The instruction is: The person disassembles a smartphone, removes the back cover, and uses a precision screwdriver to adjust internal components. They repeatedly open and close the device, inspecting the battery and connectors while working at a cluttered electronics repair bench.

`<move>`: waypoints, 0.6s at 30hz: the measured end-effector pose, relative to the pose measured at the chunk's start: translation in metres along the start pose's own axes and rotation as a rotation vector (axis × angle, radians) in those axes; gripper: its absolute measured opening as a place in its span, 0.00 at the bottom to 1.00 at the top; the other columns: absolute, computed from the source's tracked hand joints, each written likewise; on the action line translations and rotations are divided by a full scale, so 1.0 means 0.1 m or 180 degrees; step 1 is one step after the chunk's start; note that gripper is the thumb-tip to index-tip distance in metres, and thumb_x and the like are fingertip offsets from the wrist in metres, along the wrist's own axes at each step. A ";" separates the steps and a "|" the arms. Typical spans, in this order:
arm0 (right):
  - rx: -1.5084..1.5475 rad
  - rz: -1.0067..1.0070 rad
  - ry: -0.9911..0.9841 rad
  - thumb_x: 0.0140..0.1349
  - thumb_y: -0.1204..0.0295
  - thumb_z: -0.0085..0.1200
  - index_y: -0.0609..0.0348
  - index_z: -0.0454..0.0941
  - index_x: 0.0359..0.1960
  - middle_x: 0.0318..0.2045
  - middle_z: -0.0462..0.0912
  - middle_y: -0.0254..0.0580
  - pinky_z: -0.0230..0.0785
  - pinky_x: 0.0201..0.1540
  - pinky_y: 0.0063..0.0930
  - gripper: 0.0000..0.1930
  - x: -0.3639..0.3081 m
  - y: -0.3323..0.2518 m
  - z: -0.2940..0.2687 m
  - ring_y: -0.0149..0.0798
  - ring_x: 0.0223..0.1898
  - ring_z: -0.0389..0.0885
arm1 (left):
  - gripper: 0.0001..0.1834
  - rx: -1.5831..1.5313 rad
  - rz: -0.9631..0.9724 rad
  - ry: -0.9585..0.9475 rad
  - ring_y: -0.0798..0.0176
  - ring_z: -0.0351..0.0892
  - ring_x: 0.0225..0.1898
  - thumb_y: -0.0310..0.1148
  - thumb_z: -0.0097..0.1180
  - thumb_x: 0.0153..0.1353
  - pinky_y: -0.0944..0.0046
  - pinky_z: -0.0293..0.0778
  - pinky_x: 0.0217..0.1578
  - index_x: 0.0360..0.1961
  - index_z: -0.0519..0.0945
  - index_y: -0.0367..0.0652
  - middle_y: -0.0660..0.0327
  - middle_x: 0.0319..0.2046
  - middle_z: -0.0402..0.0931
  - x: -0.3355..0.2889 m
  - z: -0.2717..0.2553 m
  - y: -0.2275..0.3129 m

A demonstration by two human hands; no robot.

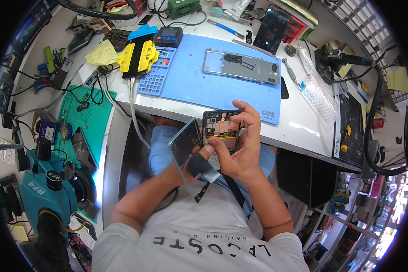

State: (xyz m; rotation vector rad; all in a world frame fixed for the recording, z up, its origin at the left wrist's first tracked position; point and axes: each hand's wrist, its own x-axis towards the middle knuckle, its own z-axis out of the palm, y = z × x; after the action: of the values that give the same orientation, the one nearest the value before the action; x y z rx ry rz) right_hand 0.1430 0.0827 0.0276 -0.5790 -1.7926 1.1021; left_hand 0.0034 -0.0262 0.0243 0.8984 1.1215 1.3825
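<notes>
Over my lap, my left hand holds a phone screen that stands tilted beside an opened phone body. The screen hides most of that hand. A dark flap and a silvery strip hang from the screen's lower part. My right hand is closed around the right side of the phone body. Its thumb presses on the exposed inside, near a yellow strip, and its fingers curl over the right edge. Copper-coloured patches and a camera opening show in the body's upper half.
A blue work mat bears a detached grey phone frame. A yellow clamp holder and a small dark device stand at its left. A teal microscope rises at lower left. Another phone leans at the back.
</notes>
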 end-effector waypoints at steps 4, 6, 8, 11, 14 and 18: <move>0.0839 0.0542 -0.0150 0.58 0.83 0.69 0.58 0.55 0.63 0.57 0.71 0.58 0.71 0.59 0.34 0.38 -0.07 0.00 0.01 0.41 0.55 0.76 | 0.19 0.0162 0.0041 -0.0018 0.64 0.77 0.59 0.25 0.48 0.77 0.61 0.74 0.60 0.66 0.73 0.34 0.55 0.58 0.79 -0.02 -0.04 -0.14; 0.1163 0.0843 -0.0146 0.59 0.84 0.67 0.59 0.52 0.65 0.54 0.73 0.54 0.73 0.57 0.31 0.39 -0.08 -0.04 0.01 0.38 0.52 0.79 | 0.19 -0.0133 -0.0084 -0.0051 0.64 0.77 0.59 0.26 0.48 0.77 0.62 0.73 0.59 0.65 0.73 0.34 0.55 0.58 0.79 -0.01 0.03 -0.04; 0.1209 0.0977 -0.0157 0.59 0.85 0.66 0.59 0.49 0.65 0.51 0.74 0.51 0.74 0.55 0.28 0.40 -0.05 -0.10 0.00 0.35 0.49 0.81 | 0.18 -0.0295 -0.0118 -0.0169 0.65 0.77 0.59 0.26 0.47 0.78 0.63 0.73 0.59 0.65 0.73 0.34 0.55 0.58 0.79 0.04 0.07 0.03; 0.1026 0.0983 -0.0187 0.59 0.86 0.66 0.59 0.48 0.66 0.48 0.75 0.48 0.76 0.53 0.27 0.41 -0.02 -0.17 -0.03 0.33 0.48 0.83 | 0.20 0.0164 -0.0067 -0.0204 0.65 0.77 0.59 0.27 0.47 0.78 0.64 0.72 0.60 0.67 0.71 0.34 0.56 0.58 0.78 0.00 0.02 -0.02; 0.1173 0.1072 -0.0218 0.59 0.86 0.67 0.60 0.50 0.66 0.48 0.75 0.47 0.77 0.52 0.27 0.41 0.00 -0.20 -0.04 0.33 0.48 0.83 | 0.21 -0.0396 -0.0247 -0.0173 0.65 0.75 0.61 0.27 0.46 0.78 0.63 0.72 0.61 0.69 0.69 0.34 0.56 0.59 0.77 0.00 0.04 -0.13; 0.1171 0.1106 -0.0202 0.57 0.84 0.68 0.61 0.56 0.64 0.48 0.75 0.45 0.77 0.52 0.27 0.37 0.00 -0.19 -0.06 0.32 0.48 0.83 | 0.21 0.0133 0.0333 -0.0349 0.65 0.73 0.62 0.26 0.43 0.78 0.63 0.71 0.62 0.70 0.68 0.35 0.55 0.61 0.76 0.04 0.06 -0.09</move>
State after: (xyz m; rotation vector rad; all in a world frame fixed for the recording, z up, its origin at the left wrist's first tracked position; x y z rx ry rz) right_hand 0.1496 0.0764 0.0454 -0.6483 -1.5194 1.6597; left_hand 0.0111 -0.0221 0.0169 1.0632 1.0358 1.3812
